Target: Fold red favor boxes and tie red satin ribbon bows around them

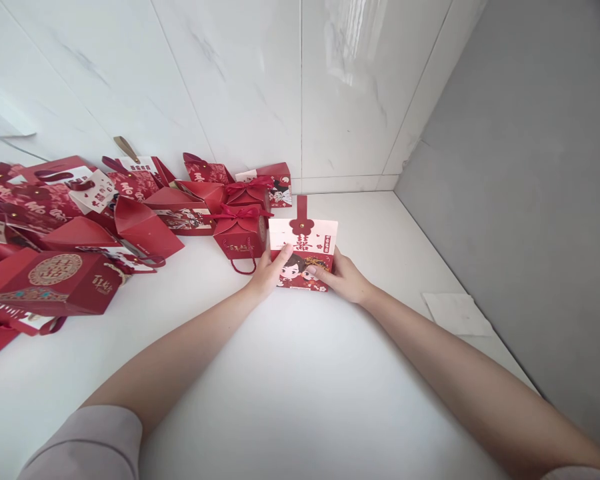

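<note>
Between left hand (pixel 267 270) and right hand (pixel 343 275), box (pixel 304 248) points at wall (pixel 260 80).

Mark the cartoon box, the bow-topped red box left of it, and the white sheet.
cartoon box (pixel 304 243): head view, upper front face.
bow-topped red box (pixel 240 241): head view, front face under the bow.
white sheet (pixel 457 313): head view, its middle.

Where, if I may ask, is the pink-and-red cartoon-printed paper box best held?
Grip the pink-and-red paper box by its lower side edges, from the near side: it seems to lie flat, tab pointing away, as left hand and right hand hold it.
</note>
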A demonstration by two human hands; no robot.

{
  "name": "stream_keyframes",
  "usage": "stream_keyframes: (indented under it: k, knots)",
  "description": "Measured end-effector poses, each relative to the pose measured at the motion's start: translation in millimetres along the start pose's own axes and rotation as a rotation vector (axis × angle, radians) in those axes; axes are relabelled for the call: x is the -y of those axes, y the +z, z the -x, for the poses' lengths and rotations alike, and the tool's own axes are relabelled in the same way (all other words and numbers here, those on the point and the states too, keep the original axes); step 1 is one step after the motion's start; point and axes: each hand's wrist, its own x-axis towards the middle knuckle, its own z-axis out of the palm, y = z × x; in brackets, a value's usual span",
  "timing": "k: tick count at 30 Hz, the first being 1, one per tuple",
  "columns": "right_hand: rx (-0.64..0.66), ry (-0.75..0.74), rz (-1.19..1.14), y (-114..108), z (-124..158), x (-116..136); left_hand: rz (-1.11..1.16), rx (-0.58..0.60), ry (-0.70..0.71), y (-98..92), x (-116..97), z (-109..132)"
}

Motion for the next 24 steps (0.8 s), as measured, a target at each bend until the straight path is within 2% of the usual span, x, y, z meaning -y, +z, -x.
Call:
stream_keyframes:
  k: [9, 16, 20, 22, 24]
  knots:
    - [-0.009, 0.003, 0.009, 0.5, -0.1, 0.4, 0.01, 0.017, 0.01, -0.4, -1.9, 1.3]
    - [-0.013, 0.01, 0.002, -0.2, 0.6, 1.3, 0.088, 0.135, 0.077, 0.8, 0.6, -0.6]
    - [-0.025, -0.058, -0.072, -1.3, 3.0, 2.3, 0.102, 0.088, 0.134, -1.7, 6.0, -8.6]
    - [-0.054, -0.068, -0.137, -1.1, 2.7, 1.6, 0.113, 0.089, 0.109, -3.2, 4.6, -10.9]
    - [-0.082, -0.019, -0.168, -1.2, 0.4, 0.2, 0.161, 0.168, 0.029, -3.9, 0.9, -11.0]
